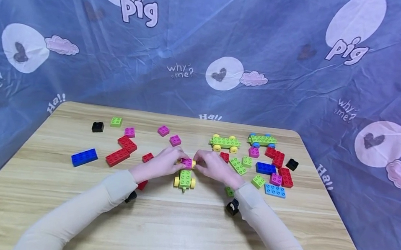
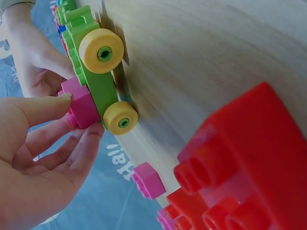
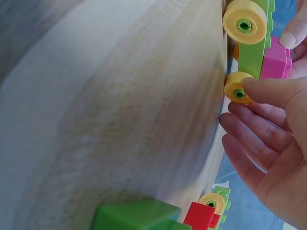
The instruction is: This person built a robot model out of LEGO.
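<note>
A green wheeled toy car base (image 1: pixel 185 178) with yellow wheels stands lengthwise in front of the person. On its far end sits a pink brick (image 2: pixel 82 106), studs up. The left hand (image 1: pixel 165 160) pinches this brick, thumb on one side and fingertips on the other. From the other side, the right hand (image 1: pixel 215 166) holds the base at its far yellow wheel (image 3: pixel 236 87), thumb on the wheel and fingers just beyond it. In the head view the fingers partly hide the brick and the far wheels.
Two more green wheeled bases, one with yellow wheels (image 1: pixel 225 142) and one with blue wheels (image 1: pixel 262 140), stand at the back right. Red, blue, green, pink and black bricks lie on both sides, including a long blue brick (image 1: pixel 84 157) at left and a light blue brick (image 1: pixel 275 190) at right.
</note>
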`<state>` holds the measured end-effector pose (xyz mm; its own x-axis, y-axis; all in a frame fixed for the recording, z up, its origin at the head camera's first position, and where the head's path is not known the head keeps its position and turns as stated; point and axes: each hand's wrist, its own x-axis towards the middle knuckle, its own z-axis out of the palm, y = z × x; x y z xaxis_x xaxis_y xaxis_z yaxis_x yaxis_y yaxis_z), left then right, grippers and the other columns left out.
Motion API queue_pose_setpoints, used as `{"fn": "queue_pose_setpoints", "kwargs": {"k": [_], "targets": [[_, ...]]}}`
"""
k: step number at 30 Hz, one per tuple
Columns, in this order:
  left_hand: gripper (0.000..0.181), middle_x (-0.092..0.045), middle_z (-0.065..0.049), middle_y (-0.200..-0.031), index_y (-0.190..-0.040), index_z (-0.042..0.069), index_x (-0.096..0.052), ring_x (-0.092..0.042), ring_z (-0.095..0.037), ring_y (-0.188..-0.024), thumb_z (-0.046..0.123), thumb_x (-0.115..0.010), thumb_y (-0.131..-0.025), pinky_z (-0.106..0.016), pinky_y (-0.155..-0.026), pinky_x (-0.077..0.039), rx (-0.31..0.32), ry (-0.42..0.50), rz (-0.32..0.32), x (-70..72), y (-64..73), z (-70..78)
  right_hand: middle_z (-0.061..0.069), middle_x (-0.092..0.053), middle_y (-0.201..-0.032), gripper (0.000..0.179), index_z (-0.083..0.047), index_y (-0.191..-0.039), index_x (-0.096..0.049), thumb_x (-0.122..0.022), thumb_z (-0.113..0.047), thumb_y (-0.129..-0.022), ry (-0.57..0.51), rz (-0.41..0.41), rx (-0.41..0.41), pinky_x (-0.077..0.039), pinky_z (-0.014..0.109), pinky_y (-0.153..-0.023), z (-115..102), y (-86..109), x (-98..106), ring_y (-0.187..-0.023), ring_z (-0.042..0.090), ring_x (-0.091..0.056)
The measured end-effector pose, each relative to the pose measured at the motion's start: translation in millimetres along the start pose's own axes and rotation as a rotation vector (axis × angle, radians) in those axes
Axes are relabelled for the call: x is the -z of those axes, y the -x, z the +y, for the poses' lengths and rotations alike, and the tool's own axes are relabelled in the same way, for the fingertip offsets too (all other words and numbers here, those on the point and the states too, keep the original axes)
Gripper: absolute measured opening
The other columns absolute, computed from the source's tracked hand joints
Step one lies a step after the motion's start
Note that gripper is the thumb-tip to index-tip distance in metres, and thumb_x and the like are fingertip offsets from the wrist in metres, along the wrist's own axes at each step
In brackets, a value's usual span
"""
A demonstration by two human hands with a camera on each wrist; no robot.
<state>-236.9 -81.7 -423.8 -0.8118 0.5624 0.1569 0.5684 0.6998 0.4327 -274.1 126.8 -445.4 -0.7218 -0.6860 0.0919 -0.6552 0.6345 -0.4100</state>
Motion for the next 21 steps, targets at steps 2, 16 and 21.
{"fn": "queue_pose_setpoints", "kwargs": {"k": [2, 16, 21], "targets": [[0.023, -0.071, -0.015, -0.104, -0.111, -0.002, -0.072, -0.069, -0.028, -0.094, 0.006, -0.07, -0.089, -0.034, -0.083, -0.06, 0.006, 0.005, -0.006, -0.2, 0.5, 0.6, 0.007, -0.074, -0.101, 0.019, -0.006, -0.106, -0.067, -0.071, -0.009, -0.088, 0.001, 0.001, 0.002, -0.059, 0.026, -0.086, 0, 0.4, 0, -0.093, 0.016, -0.07], [0.026, -0.075, -0.012, -0.101, -0.112, 0.0, -0.071, -0.07, -0.021, -0.092, 0.005, -0.072, -0.087, -0.029, -0.083, -0.06, 0.069, 0.193, -0.05, 4.7, -1.2, -8.2, 0.009, -0.074, -0.1, 0.019, -0.004, -0.105, -0.066, -0.072, -0.008, -0.087, -0.015, 0.008, 0.027, -0.059, 0.025, -0.085, 1, 0.0, 1, -0.091, 0.018, -0.071], [0.026, -0.075, -0.013, -0.104, -0.111, 0.001, -0.072, -0.071, -0.025, -0.097, 0.008, -0.074, -0.086, -0.034, -0.088, -0.06, 0.057, 0.221, -0.04, 4.9, -2.1, -12.6, 0.009, -0.074, -0.1, 0.019, -0.003, -0.105, -0.067, -0.072, -0.008, -0.087, -0.011, 0.019, 0.026, -0.06, 0.028, -0.086, -1, -0.3, 1, -0.092, 0.019, -0.071]]}}
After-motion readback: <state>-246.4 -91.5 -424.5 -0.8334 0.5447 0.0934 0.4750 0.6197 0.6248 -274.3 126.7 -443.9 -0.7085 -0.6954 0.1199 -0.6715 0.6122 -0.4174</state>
